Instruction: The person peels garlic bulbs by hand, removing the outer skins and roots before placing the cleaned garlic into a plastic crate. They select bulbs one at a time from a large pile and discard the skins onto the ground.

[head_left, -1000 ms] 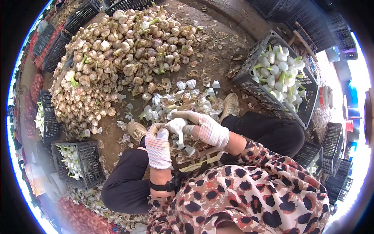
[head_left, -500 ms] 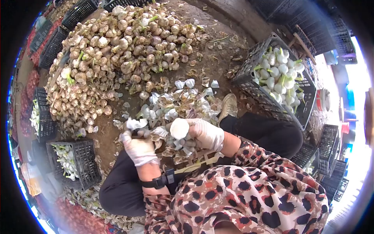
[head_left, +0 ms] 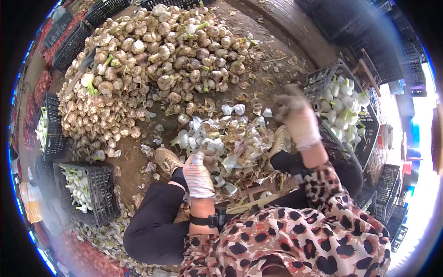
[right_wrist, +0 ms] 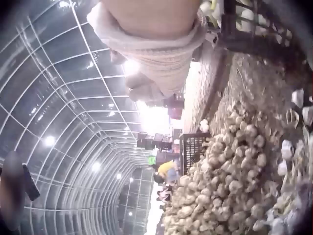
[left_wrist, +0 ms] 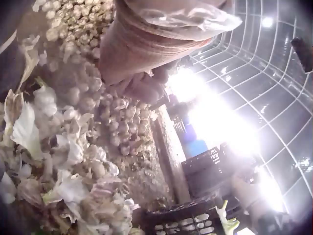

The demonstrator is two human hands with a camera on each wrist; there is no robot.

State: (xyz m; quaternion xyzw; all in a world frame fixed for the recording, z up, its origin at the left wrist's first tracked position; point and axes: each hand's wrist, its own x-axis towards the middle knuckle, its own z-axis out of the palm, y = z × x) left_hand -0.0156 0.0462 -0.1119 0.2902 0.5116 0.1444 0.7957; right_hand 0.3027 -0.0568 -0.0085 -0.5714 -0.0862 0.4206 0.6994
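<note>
In the head view the gloved left hand is low over the near edge of a scatter of loose garlic skins, fingers loosely bent, nothing visible in them. The gloved right hand, blurred, is raised beside the black crate of peeled white bulbs; its fingers look spread and no bulb shows in them. In the left wrist view the left hand hides most of its fingertips. The right wrist view shows the right hand with its fingers partly hidden behind the palm.
A large heap of unpeeled garlic lies at the upper left. Another crate with white bulbs stands at the lower left. Shoes flank the skins. Stacked black crates stand at the upper right.
The right hand has moved up and right from the middle to the crate, and the white bulb it held is no longer in it. The left hand has moved right and let go of white skins.
</note>
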